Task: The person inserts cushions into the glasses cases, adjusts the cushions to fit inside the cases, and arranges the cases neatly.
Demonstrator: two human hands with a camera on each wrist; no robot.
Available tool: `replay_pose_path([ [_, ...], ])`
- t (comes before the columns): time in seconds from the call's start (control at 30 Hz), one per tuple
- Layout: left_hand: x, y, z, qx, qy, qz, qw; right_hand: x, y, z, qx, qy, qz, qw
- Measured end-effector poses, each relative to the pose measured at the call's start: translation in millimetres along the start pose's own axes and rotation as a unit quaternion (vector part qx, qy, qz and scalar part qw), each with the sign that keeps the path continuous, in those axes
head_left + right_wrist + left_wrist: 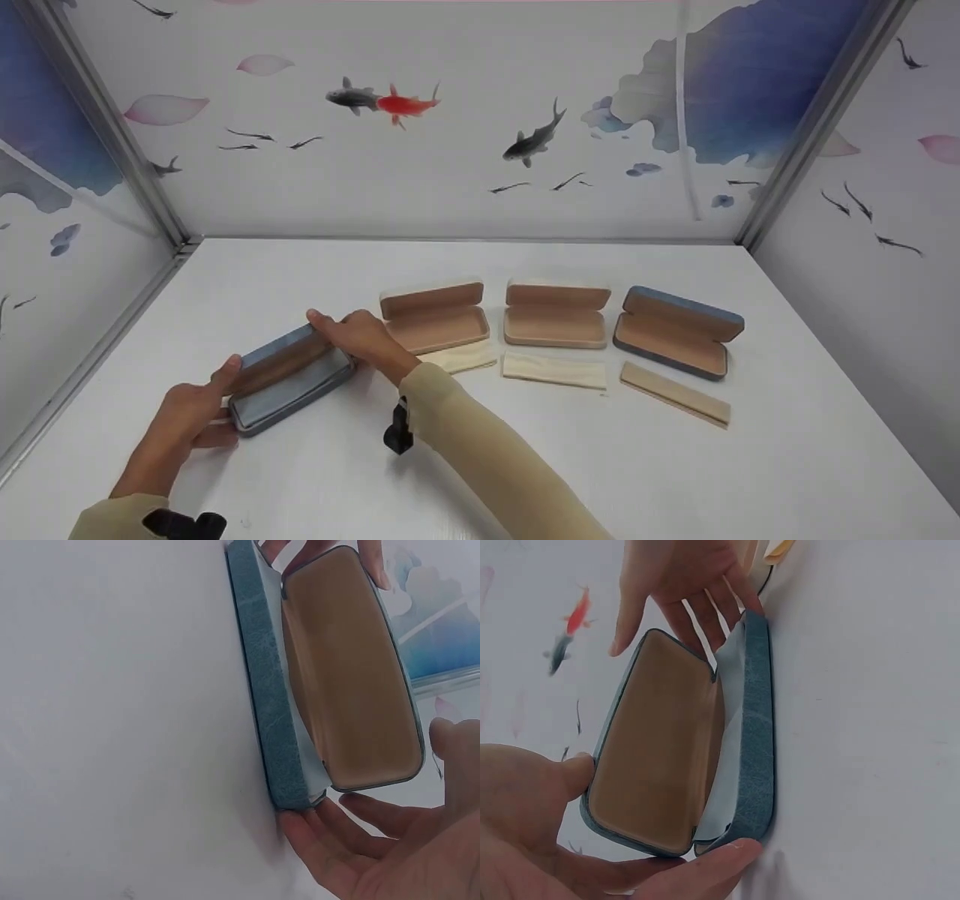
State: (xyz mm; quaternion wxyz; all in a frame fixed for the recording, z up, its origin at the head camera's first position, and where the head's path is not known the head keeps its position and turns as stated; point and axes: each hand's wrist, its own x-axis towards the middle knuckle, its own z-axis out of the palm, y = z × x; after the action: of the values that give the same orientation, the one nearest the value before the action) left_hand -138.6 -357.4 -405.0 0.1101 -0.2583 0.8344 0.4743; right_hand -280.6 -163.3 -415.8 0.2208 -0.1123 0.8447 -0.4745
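A blue glasses case [289, 401] with a brown lining stands with its lid up at the left of the table. Inside its base lies a light blue folded cloth [731, 735]. My left hand [187, 409] holds the case's left end, thumb on the lid edge and fingers at the base. At the other end is my right hand [367, 337], its fingers [300, 832] touching the end of the base. In the right wrist view, the right thumb stands just off the lid.
Two pale cases [439, 330] [555, 330] and another blue case [675, 341] stand with lids up across the table. Before them lie cream cloths [461, 358] [553, 370] and a tan cloth [675, 394]. Printed walls [450, 187] enclose the white table.
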Motion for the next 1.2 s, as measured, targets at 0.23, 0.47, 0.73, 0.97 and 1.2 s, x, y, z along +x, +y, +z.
replay_pose_path([
  [0.23, 1.8, 0.9, -2.7, -0.004, -0.003, -0.002, 1.0, -2.4, -2.2, -4.0, -0.007, -0.013, -0.004, 1.0],
  [0.47, 1.2, -0.9, -5.9, -0.04, -0.016, -0.012, 0.999, -6.6, -5.2, -5.0, -0.049, -0.017, -0.005, 0.999],
  [0.73, 0.6, -3.1, -4.1, -0.043, -0.017, -0.012, 0.9988, -9.7, 1.0, -4.0, -0.042, -0.005, -0.024, 0.999],
  [0.97, -3.1, -8.4, -0.2, -0.043, -0.003, -0.005, 0.9991, -10.8, 9.7, -3.1, -0.034, -0.012, -0.041, 0.999],
  [1.2, -3.2, -12.6, 3.9, -0.051, 0.022, 0.007, 0.9985, -11.3, 16.7, -4.4, -0.014, -0.013, -0.045, 0.999],
])
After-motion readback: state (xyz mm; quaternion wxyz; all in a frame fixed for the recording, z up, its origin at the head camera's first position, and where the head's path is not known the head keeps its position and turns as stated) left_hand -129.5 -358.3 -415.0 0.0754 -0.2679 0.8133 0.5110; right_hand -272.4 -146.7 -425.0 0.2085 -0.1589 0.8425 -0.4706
